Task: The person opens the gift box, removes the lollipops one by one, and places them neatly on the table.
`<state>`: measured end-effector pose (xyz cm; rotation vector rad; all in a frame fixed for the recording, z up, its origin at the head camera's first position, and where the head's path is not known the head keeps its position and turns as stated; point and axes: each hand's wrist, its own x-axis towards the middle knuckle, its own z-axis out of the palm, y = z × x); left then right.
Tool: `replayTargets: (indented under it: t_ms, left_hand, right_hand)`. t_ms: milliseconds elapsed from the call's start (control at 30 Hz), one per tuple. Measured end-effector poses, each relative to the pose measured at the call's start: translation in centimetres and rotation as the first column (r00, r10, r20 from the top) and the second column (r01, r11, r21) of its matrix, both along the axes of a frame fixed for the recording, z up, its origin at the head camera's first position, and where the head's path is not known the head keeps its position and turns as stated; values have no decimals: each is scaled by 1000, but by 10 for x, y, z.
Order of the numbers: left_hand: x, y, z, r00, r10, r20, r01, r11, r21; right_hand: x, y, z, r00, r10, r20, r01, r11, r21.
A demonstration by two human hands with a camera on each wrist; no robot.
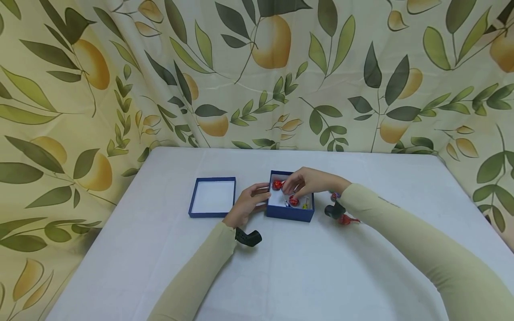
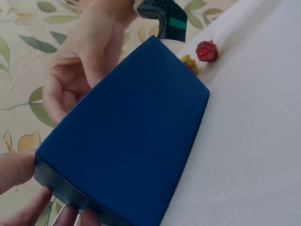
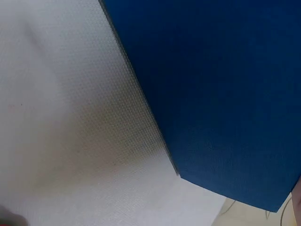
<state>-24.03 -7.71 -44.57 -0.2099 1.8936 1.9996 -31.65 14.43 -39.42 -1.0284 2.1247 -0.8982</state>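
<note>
Box (image 1: 288, 213) on the white table (image 1: 281, 267) looks light and stiff-walled; opposite sides suit a hold. Left hand (image 1: 246, 204) rests extended fingers against its left wall; right hand (image 1: 308, 180) reaches inside by red candies (image 1: 294, 202), whether pinching one I cannot tell.

From one blue box (image 1: 289, 213), one lid (image 1: 209, 215) lies at nine o'clock, two wrapped candies (image 1: 344, 220) between three and four; at least two red candies (image 1: 277, 184) show inside.
</note>
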Motion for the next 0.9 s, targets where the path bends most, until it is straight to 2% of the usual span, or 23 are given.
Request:
replayTargets:
  t_ms: [267, 533, 900]
  left_hand:
    - [0, -1, -2, 1000, -12, -20, 12, 1000, -1]
    - [1, -1, -2, 1000, -5, -3, 5, 1000, 13]
    - [0, -2, 0, 1000, -16, -2, 16, 1000, 19]
  right_hand:
    - [3, -9, -4, 996, 66, 62, -69, 997, 42]
    - [7, -14, -5, 994, 100, -35, -94, 984, 154]
    - [5, -20, -8, 996, 59, -64, -50, 990, 132]
